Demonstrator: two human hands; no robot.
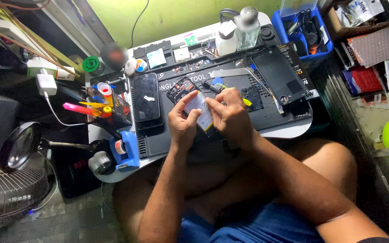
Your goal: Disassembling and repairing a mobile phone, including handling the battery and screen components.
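Two bare hands meet over a black work mat (266, 119) on a small white table. Left hand (183, 123) and right hand (230, 117) both pinch a flat white phone battery (200, 108) between fingertips, just above the mat's near edge. Left of them lies a dark phone (147, 100); farther right, a separated screen panel (279, 74); beyond, two clear bottles (239, 32).

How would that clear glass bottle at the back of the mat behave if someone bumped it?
The glass bottle stands upright and tall beside the white bottle, so it would probably tip rather than slide. Being glass, it is likely fragile and slippery.
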